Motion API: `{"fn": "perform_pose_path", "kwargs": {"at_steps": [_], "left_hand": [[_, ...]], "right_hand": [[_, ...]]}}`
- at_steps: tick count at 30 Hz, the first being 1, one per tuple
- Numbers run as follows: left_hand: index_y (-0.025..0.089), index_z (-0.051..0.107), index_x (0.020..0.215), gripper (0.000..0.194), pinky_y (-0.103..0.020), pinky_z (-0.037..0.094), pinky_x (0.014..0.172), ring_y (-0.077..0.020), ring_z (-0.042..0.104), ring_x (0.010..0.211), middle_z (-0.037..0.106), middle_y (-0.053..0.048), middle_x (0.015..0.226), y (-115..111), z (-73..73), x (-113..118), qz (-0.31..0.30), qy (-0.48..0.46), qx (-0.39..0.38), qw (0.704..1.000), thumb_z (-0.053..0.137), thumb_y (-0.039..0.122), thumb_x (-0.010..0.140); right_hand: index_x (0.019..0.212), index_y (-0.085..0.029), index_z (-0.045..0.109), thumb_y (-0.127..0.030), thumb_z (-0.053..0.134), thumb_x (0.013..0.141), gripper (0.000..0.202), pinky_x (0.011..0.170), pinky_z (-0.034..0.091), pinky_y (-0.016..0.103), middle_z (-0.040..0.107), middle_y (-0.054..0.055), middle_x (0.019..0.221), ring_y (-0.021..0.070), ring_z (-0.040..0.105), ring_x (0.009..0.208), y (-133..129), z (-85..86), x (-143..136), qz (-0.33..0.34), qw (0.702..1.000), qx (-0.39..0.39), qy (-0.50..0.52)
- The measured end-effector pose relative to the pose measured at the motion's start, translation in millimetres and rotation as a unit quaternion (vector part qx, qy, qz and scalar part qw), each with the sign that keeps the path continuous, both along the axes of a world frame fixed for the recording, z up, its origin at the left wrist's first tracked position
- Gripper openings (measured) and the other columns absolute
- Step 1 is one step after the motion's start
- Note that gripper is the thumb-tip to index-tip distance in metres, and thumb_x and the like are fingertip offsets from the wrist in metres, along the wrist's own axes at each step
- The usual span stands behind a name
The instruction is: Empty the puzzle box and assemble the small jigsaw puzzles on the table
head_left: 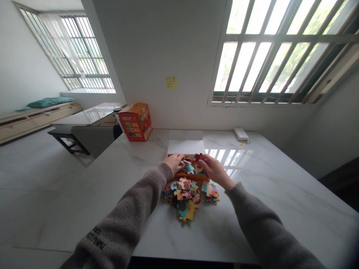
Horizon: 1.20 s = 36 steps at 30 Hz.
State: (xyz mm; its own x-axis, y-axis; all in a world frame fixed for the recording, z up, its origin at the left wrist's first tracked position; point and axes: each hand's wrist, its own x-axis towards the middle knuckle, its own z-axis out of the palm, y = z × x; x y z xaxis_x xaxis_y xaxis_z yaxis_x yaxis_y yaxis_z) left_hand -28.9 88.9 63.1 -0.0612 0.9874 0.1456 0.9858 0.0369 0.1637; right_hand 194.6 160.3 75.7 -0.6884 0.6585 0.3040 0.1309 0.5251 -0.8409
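Your right hand (214, 168) is over the right end of the shallow orange-walled box (193, 176). Its grip looks pinched on a dark red cardboard puzzle piece (198, 157), thumb against fingers. Piece is held up at the box's back edge, probably so its face and tabs are readable and clear of the pieces underneath.

Your left hand (174, 163) is at the box's left end, fingers bent over the contents. Likely steadies the box or parts the pieces; can't tell if that grip is pinching anything.

Multicoloured cardboard puzzle pieces (190, 169) lie inside the box between your hands. White lid panel (186, 146) is folded open toward the wall, which leaves your side free for reaching in.

Larger heap of mixed pieces (183, 194) sits just in front of the box, close to you. Smaller stack (210, 190) is to its right, apart from it, which reads as a separate group.

Red-orange printed carton (136, 123) stands at the far left of the white marbled table (213, 231), out of your arms' way.
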Motion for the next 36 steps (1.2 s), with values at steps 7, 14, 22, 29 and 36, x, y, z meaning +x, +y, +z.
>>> {"fn": "perform_pose_path", "kwargs": {"at_steps": [7, 14, 22, 29, 36], "left_hand": [[0.024, 0.065, 0.108, 0.032, -0.031, 0.045, 0.086, -0.0216, 0.063, 0.099, 0.068, -0.006, 0.104, -12, 5.9, -6, -0.029, 0.036, 0.056, 0.997, 0.041, 0.042, 0.099], [0.023, 0.054, 0.136, 0.039, -0.037, 0.047, 0.093, -0.023, 0.059, 0.109, 0.066, -0.009, 0.122, -60, 7.5, 6, -0.119, 0.004, 0.181, 0.976, 0.041, 0.03, 0.1], [0.026, 0.054, 0.137, 0.042, -0.043, 0.048, 0.102, -0.024, 0.057, 0.121, 0.063, -0.01, 0.129, -101, -17.6, 30, -0.212, -0.035, 0.226, 0.95, 0.041, 0.017, 0.098], [0.02, 0.056, 0.117, 0.027, -0.032, 0.058, 0.079, -0.0187, 0.069, 0.088, 0.071, -0.008, 0.103, -112, -38.5, 26, -0.039, -0.347, 0.248, 0.904, 0.054, 0.035, 0.094], [0.019, 0.052, 0.104, 0.031, -0.025, 0.05, 0.055, -0.0118, 0.058, 0.055, 0.062, 0.001, 0.072, -113, -41.6, 18, 0.039, -0.451, 0.246, 0.857, 0.051, 0.049, 0.093]], "right_hand": [[0.14, -0.022, 0.041, -0.035, 0.048, 0.095, 0.048, 0.06, 0.054, 0.027, 0.071, 0.004, 0.09, 0.0171, 0.069, 0.07, -36, -34.9, 30, 0.021, 0.999, -0.022, -0.035], [0.122, -0.021, 0.06, -0.028, 0.048, 0.095, 0.03, 0.067, 0.053, 0.03, 0.064, 0.009, 0.109, 0.0186, 0.065, 0.079, -42, -30.1, 35, -0.19, 0.946, 0.255, -0.06], [0.134, -0.027, 0.053, -0.017, 0.051, 0.092, 0.043, 0.096, 0.048, 0.044, 0.059, 0.011, 0.127, 0.0253, 0.056, 0.114, -60, -19.2, 10, 0.033, 0.944, 0.329, 0.006], [0.115, -0.023, 0.061, -0.035, 0.048, 0.098, 0.025, 0.067, 0.052, 0.032, 0.063, 0.003, 0.078, 0.0198, 0.061, 0.074, -63, -26.7, 10, -0.059, 0.988, 0.135, 0.04], [0.11, -0.025, 0.069, -0.031, 0.056, 0.094, 0.021, 0.079, 0.048, 0.038, 0.068, 0.005, 0.089, 0.0222, 0.061, 0.085, -59, -37.3, 11, -0.009, 0.976, 0.199, -0.084]]}}
